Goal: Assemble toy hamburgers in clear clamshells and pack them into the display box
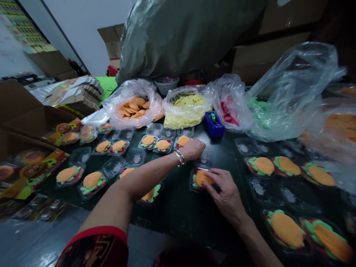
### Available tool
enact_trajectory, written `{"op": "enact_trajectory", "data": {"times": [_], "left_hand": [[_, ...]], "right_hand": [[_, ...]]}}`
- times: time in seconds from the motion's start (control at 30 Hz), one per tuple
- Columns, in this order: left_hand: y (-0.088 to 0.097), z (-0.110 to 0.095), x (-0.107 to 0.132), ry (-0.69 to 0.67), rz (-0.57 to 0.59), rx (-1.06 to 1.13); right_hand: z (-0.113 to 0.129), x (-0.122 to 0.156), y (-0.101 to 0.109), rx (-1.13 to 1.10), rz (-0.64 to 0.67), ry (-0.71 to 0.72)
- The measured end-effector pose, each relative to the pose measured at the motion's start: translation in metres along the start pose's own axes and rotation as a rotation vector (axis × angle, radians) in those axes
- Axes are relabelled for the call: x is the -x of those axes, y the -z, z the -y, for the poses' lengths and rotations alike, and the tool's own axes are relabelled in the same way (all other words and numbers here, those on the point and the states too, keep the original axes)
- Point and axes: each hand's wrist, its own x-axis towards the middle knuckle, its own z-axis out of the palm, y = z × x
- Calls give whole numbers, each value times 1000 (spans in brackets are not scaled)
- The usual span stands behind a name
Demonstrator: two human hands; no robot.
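Note:
A foam burger toy (200, 177), orange bun over green and red layers, lies in an open clear clamshell (192, 185) on the dark table. My right hand (225, 191) rests on it, fingers and thumb pressed around the bun's right side. My left hand (193, 148), bracelets on the wrist, reaches across from the lower left. Its fingers curl down over the clamshell's raised lid (204, 160) just behind the toy, and their tips are hidden.
Filled clamshells (91, 182) and empty ones (135, 157) lie left and right. Plastic bags of orange (133, 105), yellow (186, 107), red (228, 113) and green (260, 111) pieces line the back, by a blue tape dispenser (213, 124). Cardboard boxes (30, 122) stand left.

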Motion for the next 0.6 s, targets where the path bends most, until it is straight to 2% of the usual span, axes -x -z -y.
{"op": "enact_trajectory", "data": {"times": [0.07, 0.13, 0.3, 0.4, 0.5, 0.6], "left_hand": [[1, 0, 1, 7, -6, -3], [1, 0, 2, 15, -9, -4], [3, 1, 5, 36, -6, -2], [4, 1, 7, 44, -5, -2], [6, 1, 9, 53, 5, 2], [8, 2, 10, 67, 14, 7]], "right_hand": [[7, -3, -6, 107, 102, 70], [15, -7, -12, 205, 202, 83], [19, -12, -13, 298, 299, 65], [6, -4, -1, 186, 215, 49], [-7, 12, 10, 69, 44, -93], [-8, 21, 9, -27, 38, -192]]}}
